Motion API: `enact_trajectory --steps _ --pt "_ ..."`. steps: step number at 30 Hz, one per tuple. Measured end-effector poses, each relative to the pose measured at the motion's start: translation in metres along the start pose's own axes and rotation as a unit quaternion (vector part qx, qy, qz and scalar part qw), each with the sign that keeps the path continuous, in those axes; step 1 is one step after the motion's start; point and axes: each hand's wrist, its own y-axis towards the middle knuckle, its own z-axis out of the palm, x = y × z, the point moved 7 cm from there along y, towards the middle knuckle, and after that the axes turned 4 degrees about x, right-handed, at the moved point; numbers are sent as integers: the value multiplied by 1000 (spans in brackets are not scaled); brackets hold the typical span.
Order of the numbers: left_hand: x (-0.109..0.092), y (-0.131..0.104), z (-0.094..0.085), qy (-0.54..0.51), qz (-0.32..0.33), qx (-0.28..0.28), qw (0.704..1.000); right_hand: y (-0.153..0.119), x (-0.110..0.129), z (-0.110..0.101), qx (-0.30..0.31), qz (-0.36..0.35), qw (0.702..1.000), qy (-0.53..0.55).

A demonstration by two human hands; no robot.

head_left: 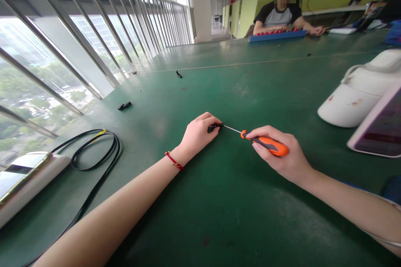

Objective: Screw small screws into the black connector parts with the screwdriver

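Near the middle of the green table [200,200], my left hand [200,135] pinches a small black part [215,125] between thumb and fingers. Its exact kind is too small to make out. My right hand [282,154] is closed around the orange and grey handle of a screwdriver [266,143]. The thin metal shaft points left, and its tip meets the black part at my left fingertips. Whether the tip sits in a screw is hidden. A red cord bracelet [174,161] circles my left wrist.
Loose black pieces [124,106] lie at the far left. A coiled black cable [115,146] runs from a white device [31,183]. A white container [357,96] and a tablet-like device [379,129] stand right. Across the table sits a person [278,16] behind a blue tray [277,36].
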Motion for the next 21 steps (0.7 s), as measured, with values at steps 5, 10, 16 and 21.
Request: enact_trajectory --steps 5,10,16,21 --pt "-2 0 1 -2 15 12 1000 -2 -5 -3 -26 28 999 34" --pt "-7 0 3 12 35 22 999 -4 -5 -15 -118 21 992 36" --pt "-11 0 2 13 45 23 999 -3 -3 -9 -67 34 997 21" --pt "-12 0 2 12 51 24 998 -4 2 -18 -146 3 989 24"
